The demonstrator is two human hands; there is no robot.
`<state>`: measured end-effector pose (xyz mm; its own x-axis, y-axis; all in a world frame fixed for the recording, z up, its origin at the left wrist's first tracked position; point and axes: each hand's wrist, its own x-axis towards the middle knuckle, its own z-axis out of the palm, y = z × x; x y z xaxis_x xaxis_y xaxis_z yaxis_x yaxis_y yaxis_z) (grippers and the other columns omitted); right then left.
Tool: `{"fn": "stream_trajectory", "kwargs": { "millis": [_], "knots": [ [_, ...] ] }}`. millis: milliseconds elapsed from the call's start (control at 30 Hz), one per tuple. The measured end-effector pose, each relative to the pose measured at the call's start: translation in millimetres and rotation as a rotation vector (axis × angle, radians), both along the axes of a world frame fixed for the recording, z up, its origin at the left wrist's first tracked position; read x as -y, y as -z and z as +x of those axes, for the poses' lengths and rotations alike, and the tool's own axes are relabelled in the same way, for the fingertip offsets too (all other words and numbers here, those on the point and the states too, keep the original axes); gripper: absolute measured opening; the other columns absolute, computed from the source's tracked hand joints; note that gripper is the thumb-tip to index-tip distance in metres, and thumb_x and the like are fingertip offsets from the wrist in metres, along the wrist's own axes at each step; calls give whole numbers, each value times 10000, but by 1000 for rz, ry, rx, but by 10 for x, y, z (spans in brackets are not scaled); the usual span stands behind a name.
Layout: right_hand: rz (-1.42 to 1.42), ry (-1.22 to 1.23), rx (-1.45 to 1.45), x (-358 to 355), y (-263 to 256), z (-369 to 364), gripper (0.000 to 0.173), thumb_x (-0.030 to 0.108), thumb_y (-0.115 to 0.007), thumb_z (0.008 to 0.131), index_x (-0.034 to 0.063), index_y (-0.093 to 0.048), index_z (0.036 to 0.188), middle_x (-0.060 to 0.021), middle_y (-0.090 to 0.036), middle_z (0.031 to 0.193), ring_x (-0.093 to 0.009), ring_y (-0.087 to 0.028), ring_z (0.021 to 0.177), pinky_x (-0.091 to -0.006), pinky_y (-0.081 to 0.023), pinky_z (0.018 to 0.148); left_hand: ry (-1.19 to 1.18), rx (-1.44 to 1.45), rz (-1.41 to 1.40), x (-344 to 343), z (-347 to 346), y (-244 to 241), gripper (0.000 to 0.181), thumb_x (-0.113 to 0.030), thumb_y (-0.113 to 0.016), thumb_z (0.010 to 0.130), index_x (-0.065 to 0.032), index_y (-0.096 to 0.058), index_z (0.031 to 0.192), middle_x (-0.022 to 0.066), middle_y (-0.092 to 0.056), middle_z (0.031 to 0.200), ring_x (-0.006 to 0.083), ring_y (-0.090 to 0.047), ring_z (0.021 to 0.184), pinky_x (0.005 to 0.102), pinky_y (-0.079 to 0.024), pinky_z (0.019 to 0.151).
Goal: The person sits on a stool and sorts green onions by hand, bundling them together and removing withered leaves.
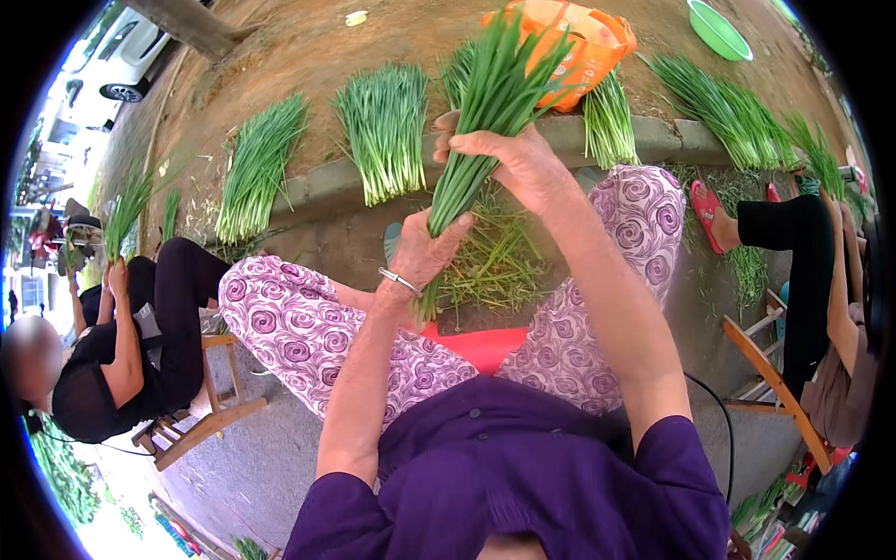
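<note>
A thick bunch of garlic chives (483, 105) slants across the space above my knees, its green tips pointing away from me. My left hand (428, 248) wraps the lower part of the bunch, with a metal bangle at that wrist. Higher up, my right hand (514, 157) grips the same bunch, its thumb across the front and some fingertips showing on the far side. Below the bunch, loose trimmed leaves and stalks (497, 262) lie heaped on the ground between my legs. The stem ends show under my left wrist.
Along the stone curb (553, 133) lie chive piles (385, 129), (259, 168) being another pile. An orange bag (588, 49) stands behind the curb, a green basin (719, 31) farther right. People sit on wooden chairs (210, 406) at both sides, holding chives. A black cable (724, 420) runs at right.
</note>
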<state>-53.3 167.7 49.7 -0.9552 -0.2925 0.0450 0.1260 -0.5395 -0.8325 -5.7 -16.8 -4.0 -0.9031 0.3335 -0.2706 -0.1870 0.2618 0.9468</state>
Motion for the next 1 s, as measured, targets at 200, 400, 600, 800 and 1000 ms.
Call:
{"fn": "stream_trajectory", "kwargs": {
  "millis": [200,400,600,800,1000],
  "knots": [
    [-47,118,2,-201,-12,-57,343,84,-673,787,-34,-594,1099,-110,-652,930,-227,-644,881,-363,-536,801,-33,-25,-57,-16,8,74,411,-420,-676,852,-28,-581,772,-65,-440,581,38,-389,534,240,-322,452],
    [-78,122,8,-256,-43,-47,323,56,-657,795,-35,-594,1099,-120,-654,979,-238,-644,910,-376,-518,853,-78,-55,-85,-37,-9,116,410,-411,-686,845,-13,-605,794,-61,-448,584,44,-380,548,248,-327,460],
    [-109,150,-27,-294,-10,-56,307,54,-664,785,-20,-607,1077,-109,-668,971,-209,-647,889,-355,-517,836,-110,-157,-130,-42,-1,164,417,-410,-691,840,-2,-612,803,-51,-446,578,50,-384,547,255,-338,468],
    [-162,265,-46,-401,30,-120,275,47,-620,831,-15,-598,1097,-110,-651,1035,-223,-626,966,-384,-490,899,-123,-122,-121,-16,-11,233,427,-416,-692,837,-5,-596,778,-50,-439,569,47,-379,537,255,-334,458],
    [-134,394,6,-500,87,-132,309,103,-614,855,10,-570,1146,-86,-631,1102,-205,-597,1027,-365,-458,912,-142,-45,-58,-59,11,126,418,-423,-689,838,-26,-585,758,-38,-468,554,41,-409,491,244,-332,426]
  ]
}}
